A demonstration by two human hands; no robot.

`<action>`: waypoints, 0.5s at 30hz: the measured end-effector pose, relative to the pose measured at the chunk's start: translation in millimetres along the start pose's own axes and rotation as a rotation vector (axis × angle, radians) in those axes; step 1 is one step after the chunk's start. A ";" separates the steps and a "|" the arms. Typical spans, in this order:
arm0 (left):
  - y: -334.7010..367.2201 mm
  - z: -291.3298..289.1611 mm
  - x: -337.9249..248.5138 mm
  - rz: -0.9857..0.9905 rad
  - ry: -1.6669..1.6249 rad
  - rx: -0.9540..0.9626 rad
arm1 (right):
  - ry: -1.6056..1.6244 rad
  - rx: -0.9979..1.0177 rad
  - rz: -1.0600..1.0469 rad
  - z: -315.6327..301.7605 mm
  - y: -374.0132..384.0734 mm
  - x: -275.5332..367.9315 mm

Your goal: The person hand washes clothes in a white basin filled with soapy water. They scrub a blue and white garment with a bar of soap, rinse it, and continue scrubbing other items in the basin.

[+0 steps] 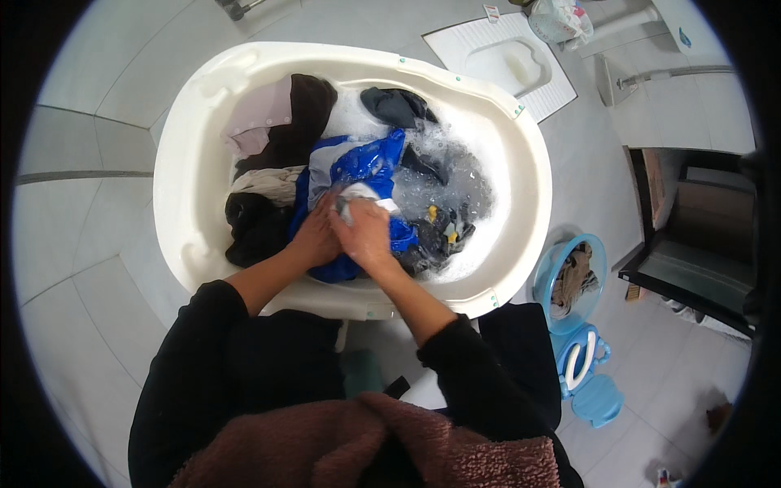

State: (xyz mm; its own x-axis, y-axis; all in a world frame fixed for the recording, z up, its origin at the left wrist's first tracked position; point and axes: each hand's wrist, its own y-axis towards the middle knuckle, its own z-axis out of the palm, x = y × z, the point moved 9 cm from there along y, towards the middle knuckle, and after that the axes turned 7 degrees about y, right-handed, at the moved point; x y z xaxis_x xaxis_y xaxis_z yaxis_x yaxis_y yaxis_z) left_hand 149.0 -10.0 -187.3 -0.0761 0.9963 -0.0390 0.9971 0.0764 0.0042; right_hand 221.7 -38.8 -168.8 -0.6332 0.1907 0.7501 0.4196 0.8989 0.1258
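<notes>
Over the white tub, my left hand point(320, 230) and my right hand point(366, 233) are close together on a wet blue garment with white and grey parts point(377, 160). The fingers of both hands are closed on a bunched pale part of it, and my right hand is slightly blurred. The rest of the garment spreads around them, partly in sudsy water. To the right, dark cloth with yellow patches point(443, 230) lies in the suds. A dark grey cloth point(399, 106) rests beyond the garment.
The white bathtub point(534, 187) also holds a brown and pale pink garment point(313, 110), beige cloth point(272, 185) and black cloth point(256, 228) at its left. Right of it stand a light blue basin point(600, 268) with clothes and a blue child's potty point(579, 362). A squat toilet point(480, 41) lies beyond.
</notes>
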 end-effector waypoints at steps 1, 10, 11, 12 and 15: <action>0.3 6.4 -6.5 0.078 0.154 0.046 | -0.066 -0.043 0.036 8.1 7.6 4.9; 9.3 7.7 12.5 -0.138 -0.372 0.151 | -0.673 0.376 0.708 -101.1 -25.6 -217.1; 8.9 7.1 12.3 -0.137 -0.377 0.161 | -0.641 0.279 0.781 -121.7 -33.4 -232.7; 8.8 5.1 13.3 -0.140 -0.376 0.149 | -0.640 0.187 0.890 -139.2 -43.5 -245.1; 6.0 3.2 13.4 -0.139 -0.395 0.124 | -0.621 -0.214 0.825 -161.9 -46.5 -217.7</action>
State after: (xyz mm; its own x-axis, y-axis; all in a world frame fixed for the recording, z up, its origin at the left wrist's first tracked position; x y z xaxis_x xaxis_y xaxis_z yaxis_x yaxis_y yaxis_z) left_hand 154.0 3.7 -191.0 -0.2250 0.8838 -0.4103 0.9727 0.1791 -0.1476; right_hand 445.3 -186.0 -232.8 -0.2959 0.9343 0.1988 0.9397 0.3220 -0.1149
